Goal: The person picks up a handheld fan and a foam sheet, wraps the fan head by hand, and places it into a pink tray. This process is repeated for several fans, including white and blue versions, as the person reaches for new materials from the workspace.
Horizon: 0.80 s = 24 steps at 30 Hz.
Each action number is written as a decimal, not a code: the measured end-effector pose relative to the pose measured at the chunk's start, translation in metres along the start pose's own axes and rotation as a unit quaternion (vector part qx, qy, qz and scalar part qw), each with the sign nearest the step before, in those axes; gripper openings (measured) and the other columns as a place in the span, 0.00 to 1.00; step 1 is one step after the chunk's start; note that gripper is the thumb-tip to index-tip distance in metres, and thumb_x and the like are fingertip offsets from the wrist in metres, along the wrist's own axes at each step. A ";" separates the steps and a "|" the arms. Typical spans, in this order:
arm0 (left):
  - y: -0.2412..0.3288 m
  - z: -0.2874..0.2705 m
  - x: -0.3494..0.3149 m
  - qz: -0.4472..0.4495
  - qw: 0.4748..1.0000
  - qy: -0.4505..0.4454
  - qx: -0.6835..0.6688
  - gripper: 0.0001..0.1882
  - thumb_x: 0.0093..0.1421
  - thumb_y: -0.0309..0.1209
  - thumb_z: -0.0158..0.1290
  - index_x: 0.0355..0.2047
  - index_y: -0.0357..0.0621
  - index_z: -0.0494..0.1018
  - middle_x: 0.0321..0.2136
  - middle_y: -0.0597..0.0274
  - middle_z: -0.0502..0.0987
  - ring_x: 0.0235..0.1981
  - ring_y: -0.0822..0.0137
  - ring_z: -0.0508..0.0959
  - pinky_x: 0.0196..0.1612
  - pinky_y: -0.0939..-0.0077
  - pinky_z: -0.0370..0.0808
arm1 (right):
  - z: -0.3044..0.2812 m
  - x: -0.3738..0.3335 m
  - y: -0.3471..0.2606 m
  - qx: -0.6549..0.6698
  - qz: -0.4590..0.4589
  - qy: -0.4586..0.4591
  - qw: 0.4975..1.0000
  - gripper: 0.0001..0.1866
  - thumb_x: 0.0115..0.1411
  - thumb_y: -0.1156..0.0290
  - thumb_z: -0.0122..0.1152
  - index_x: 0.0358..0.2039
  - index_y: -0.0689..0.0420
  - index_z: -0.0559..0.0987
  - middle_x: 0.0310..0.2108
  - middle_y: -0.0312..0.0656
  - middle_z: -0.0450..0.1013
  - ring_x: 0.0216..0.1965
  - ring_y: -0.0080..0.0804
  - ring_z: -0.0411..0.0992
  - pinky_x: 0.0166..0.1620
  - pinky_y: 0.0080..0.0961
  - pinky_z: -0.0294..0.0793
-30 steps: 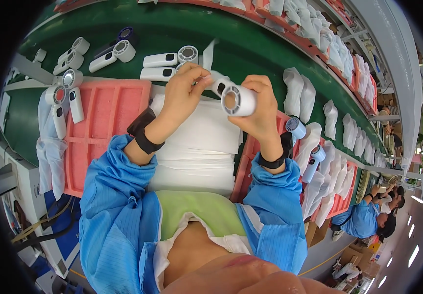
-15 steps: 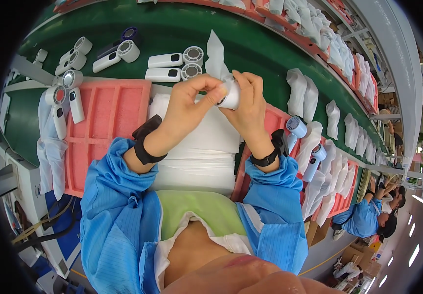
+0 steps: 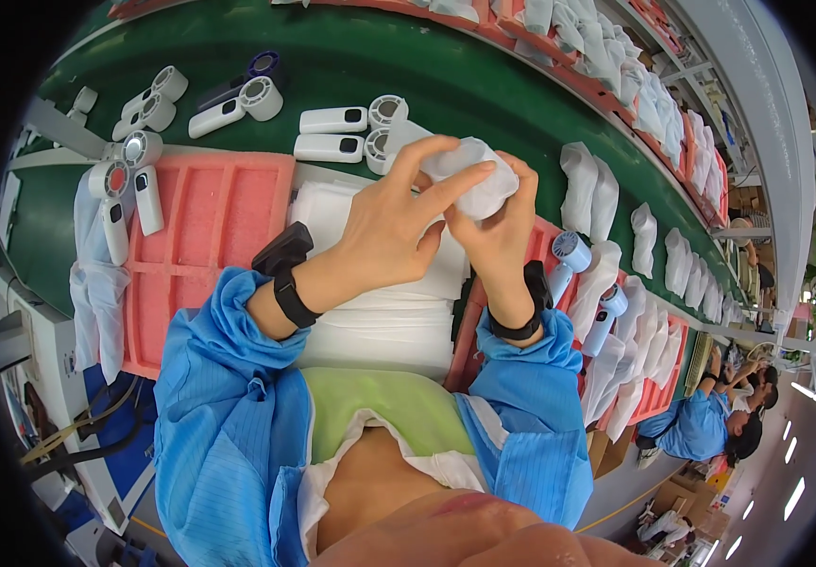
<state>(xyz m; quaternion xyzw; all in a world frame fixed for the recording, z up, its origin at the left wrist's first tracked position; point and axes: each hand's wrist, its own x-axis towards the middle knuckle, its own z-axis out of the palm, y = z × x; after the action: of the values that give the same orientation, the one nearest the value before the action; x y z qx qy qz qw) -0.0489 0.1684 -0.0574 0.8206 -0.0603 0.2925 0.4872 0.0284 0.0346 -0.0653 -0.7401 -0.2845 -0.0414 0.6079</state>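
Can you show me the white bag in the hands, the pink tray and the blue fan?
white bag (image 3: 472, 181), head view, its bulging middle.
pink tray (image 3: 202, 217), head view, a bare compartment.
blue fan (image 3: 570, 251), head view, its round head.

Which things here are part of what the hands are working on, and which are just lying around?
In hand:
left hand
right hand
white bagged handheld fan
stack of white foam bags

Lying about:
white handheld fans on green belt
pink foam tray
bagged fans at right
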 end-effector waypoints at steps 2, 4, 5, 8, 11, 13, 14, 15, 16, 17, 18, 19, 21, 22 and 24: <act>-0.005 -0.005 0.005 0.048 0.999 0.026 0.002 0.28 0.43 0.20 0.64 0.48 0.46 0.74 0.50 0.54 0.68 0.41 0.60 0.75 0.40 0.70 0.74 | -0.004 -0.003 -0.010 0.065 -0.010 -0.055 0.996 0.35 0.42 0.75 0.71 0.51 0.61 0.65 0.46 0.46 0.65 0.46 0.38 0.70 0.44 0.31 0.73; -0.012 -0.012 0.011 0.072 0.997 0.038 0.004 0.29 0.43 0.21 0.64 0.49 0.47 0.73 0.52 0.54 0.67 0.43 0.61 0.75 0.43 0.70 0.74 | -0.010 -0.002 -0.018 0.193 -0.027 -0.160 0.968 0.38 0.39 0.78 0.70 0.53 0.60 0.64 0.47 0.48 0.64 0.49 0.40 0.68 0.43 0.33 0.73; -0.016 -0.019 0.014 0.067 0.995 0.013 -0.068 0.28 0.43 0.22 0.64 0.48 0.48 0.74 0.51 0.55 0.67 0.44 0.61 0.74 0.44 0.71 0.73 | -0.011 0.002 -0.021 0.195 -0.027 -0.160 0.967 0.38 0.39 0.78 0.70 0.53 0.60 0.64 0.47 0.48 0.64 0.49 0.40 0.68 0.43 0.33 0.73; -0.022 -0.034 0.021 0.058 0.974 -0.036 -0.214 0.28 0.43 0.24 0.64 0.48 0.50 0.74 0.50 0.56 0.68 0.46 0.62 0.72 0.46 0.73 0.70 | -0.014 0.017 -0.027 -0.180 -0.260 -0.089 0.945 0.36 0.41 0.76 0.69 0.52 0.60 0.65 0.44 0.50 0.67 0.41 0.41 0.73 0.41 0.31 0.74; -0.020 -0.039 0.025 0.128 0.933 -0.060 -0.330 0.25 0.44 0.28 0.68 0.44 0.49 0.75 0.50 0.57 0.68 0.48 0.62 0.70 0.48 0.72 0.67 | -0.015 0.005 -0.006 -0.099 -0.146 -0.203 0.963 0.30 0.46 0.76 0.65 0.51 0.63 0.66 0.40 0.47 0.71 0.40 0.40 0.74 0.41 0.30 0.73; -0.021 -0.038 0.022 0.062 0.957 0.014 -0.284 0.24 0.43 0.29 0.68 0.43 0.48 0.75 0.50 0.57 0.68 0.48 0.60 0.70 0.48 0.71 0.67 | -0.013 0.002 0.003 -0.056 -0.086 -0.258 0.961 0.28 0.48 0.77 0.64 0.51 0.64 0.67 0.37 0.45 0.73 0.39 0.39 0.75 0.40 0.29 0.73; -0.021 -0.037 0.018 -0.005 0.968 0.089 -0.235 0.23 0.43 0.31 0.69 0.41 0.47 0.76 0.50 0.57 0.68 0.48 0.59 0.70 0.47 0.70 0.68 | -0.013 0.002 0.007 -0.125 -0.084 -0.201 0.968 0.26 0.49 0.77 0.63 0.50 0.64 0.68 0.36 0.46 0.74 0.37 0.40 0.75 0.39 0.29 0.73; -0.021 -0.035 0.015 -0.073 0.967 0.162 -0.184 0.23 0.42 0.32 0.70 0.40 0.47 0.76 0.50 0.58 0.68 0.48 0.58 0.70 0.46 0.69 0.68 | -0.013 0.002 0.011 -0.192 -0.082 -0.143 0.967 0.25 0.50 0.77 0.62 0.50 0.64 0.68 0.34 0.46 0.74 0.35 0.42 0.76 0.39 0.30 0.73; -0.021 -0.032 0.013 -0.072 0.967 0.161 -0.184 0.23 0.42 0.32 0.70 0.40 0.47 0.76 0.50 0.58 0.68 0.48 0.58 0.70 0.46 0.69 0.68 | -0.013 0.002 0.012 -0.258 -0.079 -0.083 0.959 0.24 0.50 0.77 0.61 0.50 0.63 0.69 0.32 0.47 0.75 0.34 0.43 0.76 0.38 0.30 0.73; -0.018 -0.025 0.012 -0.032 0.973 0.164 -0.162 0.20 0.43 0.31 0.69 0.38 0.47 0.76 0.50 0.58 0.68 0.48 0.58 0.70 0.46 0.69 0.68 | -0.011 0.001 0.012 -0.258 -0.079 -0.085 0.959 0.24 0.50 0.77 0.61 0.50 0.63 0.69 0.32 0.47 0.75 0.34 0.43 0.76 0.38 0.30 0.73; -0.015 -0.018 0.011 0.008 0.976 0.167 -0.139 0.18 0.44 0.31 0.68 0.36 0.47 0.77 0.50 0.58 0.68 0.48 0.58 0.70 0.45 0.70 0.68 | -0.007 -0.001 0.010 -0.270 -0.084 -0.092 0.955 0.24 0.51 0.77 0.61 0.49 0.64 0.69 0.32 0.48 0.75 0.33 0.44 0.77 0.37 0.31 0.74; -0.014 -0.015 0.010 0.047 0.978 0.169 -0.116 0.15 0.45 0.31 0.68 0.34 0.46 0.77 0.50 0.59 0.69 0.48 0.58 0.70 0.45 0.70 0.68 | -0.004 -0.004 0.008 -0.281 -0.088 -0.100 0.950 0.24 0.51 0.77 0.61 0.49 0.64 0.69 0.33 0.50 0.74 0.33 0.46 0.77 0.36 0.31 0.74; -0.013 -0.020 0.010 0.082 0.983 0.161 -0.040 0.13 0.46 0.30 0.67 0.32 0.46 0.77 0.49 0.59 0.69 0.48 0.59 0.70 0.45 0.71 0.68 | -0.002 -0.004 0.006 -0.292 -0.091 -0.111 0.946 0.23 0.51 0.77 0.61 0.49 0.64 0.69 0.33 0.51 0.74 0.33 0.47 0.77 0.36 0.32 0.74; -0.012 -0.023 0.011 0.121 0.981 0.150 0.034 0.11 0.47 0.29 0.66 0.31 0.45 0.77 0.48 0.59 0.70 0.49 0.59 0.70 0.44 0.71 0.68 | -0.002 -0.003 0.004 -0.252 -0.077 -0.111 0.958 0.22 0.52 0.76 0.60 0.49 0.65 0.69 0.33 0.50 0.74 0.31 0.45 0.77 0.35 0.32 0.74; -0.012 -0.030 0.013 0.158 0.972 0.137 0.109 0.09 0.48 0.28 0.65 0.29 0.45 0.77 0.47 0.59 0.71 0.49 0.60 0.70 0.44 0.72 0.68 | -0.003 0.001 0.001 -0.169 -0.049 -0.113 0.978 0.20 0.54 0.76 0.59 0.47 0.65 0.69 0.33 0.49 0.75 0.28 0.41 0.76 0.33 0.32 0.74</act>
<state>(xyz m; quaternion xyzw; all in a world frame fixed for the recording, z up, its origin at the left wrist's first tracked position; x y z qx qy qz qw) -0.0458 0.2020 -0.0493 0.8011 -0.0897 0.4797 0.3467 0.0303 0.0317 -0.0649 -0.8173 -0.3763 -0.0353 0.4350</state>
